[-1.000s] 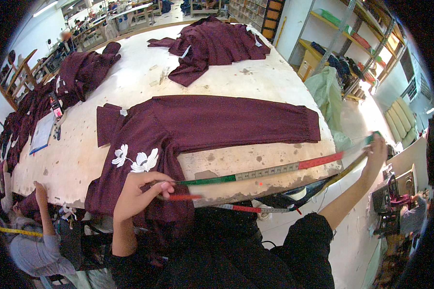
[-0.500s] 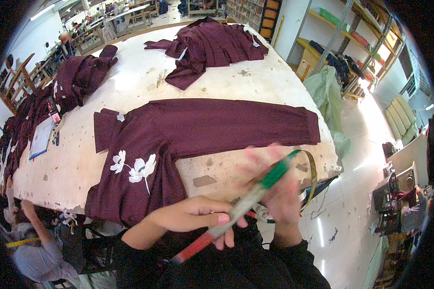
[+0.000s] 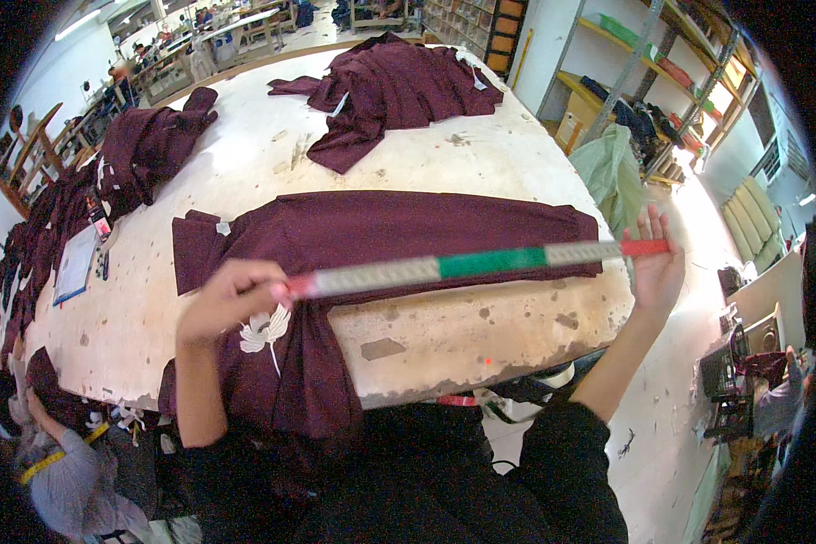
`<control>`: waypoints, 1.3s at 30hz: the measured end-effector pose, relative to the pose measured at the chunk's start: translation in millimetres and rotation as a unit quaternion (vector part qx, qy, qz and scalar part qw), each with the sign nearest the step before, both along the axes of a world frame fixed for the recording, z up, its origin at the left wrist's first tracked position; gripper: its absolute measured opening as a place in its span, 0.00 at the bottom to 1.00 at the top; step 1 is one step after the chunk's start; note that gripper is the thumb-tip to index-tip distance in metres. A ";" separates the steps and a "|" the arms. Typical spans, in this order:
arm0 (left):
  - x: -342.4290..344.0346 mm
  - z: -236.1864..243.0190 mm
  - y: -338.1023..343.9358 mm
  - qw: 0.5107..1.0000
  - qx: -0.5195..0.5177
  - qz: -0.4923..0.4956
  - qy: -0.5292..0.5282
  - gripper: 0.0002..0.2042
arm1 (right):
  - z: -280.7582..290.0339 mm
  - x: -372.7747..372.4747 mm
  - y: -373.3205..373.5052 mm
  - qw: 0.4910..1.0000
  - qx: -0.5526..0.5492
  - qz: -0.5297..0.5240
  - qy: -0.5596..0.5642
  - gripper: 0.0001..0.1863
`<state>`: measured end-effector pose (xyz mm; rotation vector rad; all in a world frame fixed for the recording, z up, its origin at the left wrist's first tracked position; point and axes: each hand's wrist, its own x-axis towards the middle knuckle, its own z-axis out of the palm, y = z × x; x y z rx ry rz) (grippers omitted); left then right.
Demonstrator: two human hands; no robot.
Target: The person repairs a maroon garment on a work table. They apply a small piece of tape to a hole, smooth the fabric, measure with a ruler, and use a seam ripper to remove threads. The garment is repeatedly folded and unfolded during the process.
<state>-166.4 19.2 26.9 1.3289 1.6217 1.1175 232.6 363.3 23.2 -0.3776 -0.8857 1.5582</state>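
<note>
A: Where's your tape measure (image 3: 492, 263)?
B: Stretched between your hands, crossing in front of the white-flowered maroon garment (image 3: 426, 218), near side of the table (image 3: 453, 340).
A: Your fingers?
B: Left hand (image 3: 234, 297) pinches the tape's left end. Right hand (image 3: 656, 272) holds a red section, fingertips up; exact grip's blurred.
A: Elsewhere?
B: Maroon garment pile (image 3: 408, 86) far side, blue-edged sheet (image 3: 75, 263) left.

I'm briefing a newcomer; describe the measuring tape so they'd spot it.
On the pale table, find the nearest maroon garment. In front of it, between left hand and right hand, runs the measuring tape, its red, green and pale bands standing out against the maroon.
</note>
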 end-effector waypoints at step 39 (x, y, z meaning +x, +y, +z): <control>-135.3 -113.5 83.9 0.903 0.012 0.351 0.247 0.15 | -116.8 -27.7 105.8 0.949 -0.032 0.013 -0.315 0.08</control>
